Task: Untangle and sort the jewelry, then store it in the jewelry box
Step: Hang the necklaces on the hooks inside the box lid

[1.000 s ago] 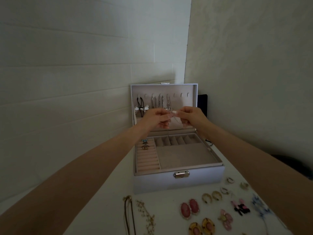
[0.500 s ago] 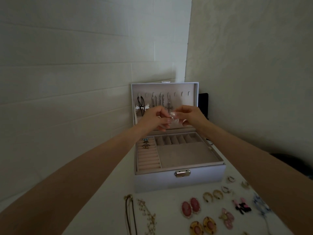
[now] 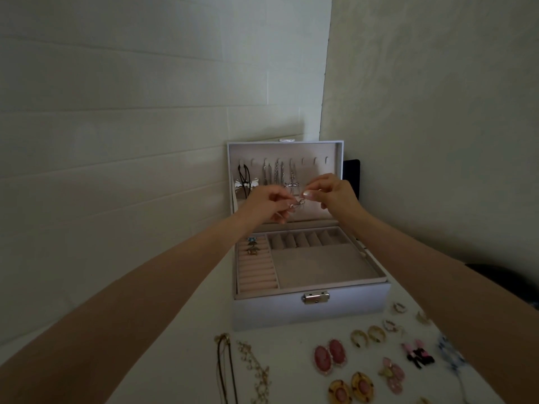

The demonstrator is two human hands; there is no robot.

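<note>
A small silver piece (image 3: 299,203), too fine to make out as chain or clasp, is hanging in the air between both hands, in front of the open lid (image 3: 323,151) of the box (image 3: 291,314) and above its tray. The left hand (image 3: 269,202) is pinching one end between thumb and forefinger, with its other fingers curling under. The right hand (image 3: 335,193) is pinching the other end in the same way, with the rest of its fingers bending inward.

The lid is standing upright against the wall. On its hooks are hanging a black cord (image 3: 243,177) with a pale bow, several silver chains (image 3: 274,173) and a cross (image 3: 292,184). A few rings (image 3: 251,246) are sitting at the far end of the ring rolls (image 3: 256,272) on the tray's left side. A latch (image 3: 315,298) is showing on the box's front wall.

The box is sitting at the far edge of the desk (image 3: 180,345). Toward the near edge, a thin gold necklace (image 3: 224,365) and a beaded one (image 3: 256,371) are lying side by side. To their right, earrings are lying in pairs: pink ovals (image 3: 329,355), gold hoops (image 3: 367,335), amber ovals (image 3: 351,389), pink flowers (image 3: 392,374) and a black-and-pink pair (image 3: 417,354). Small pale pieces (image 3: 399,307) are lying near the right edge, partly under the right forearm.
</note>
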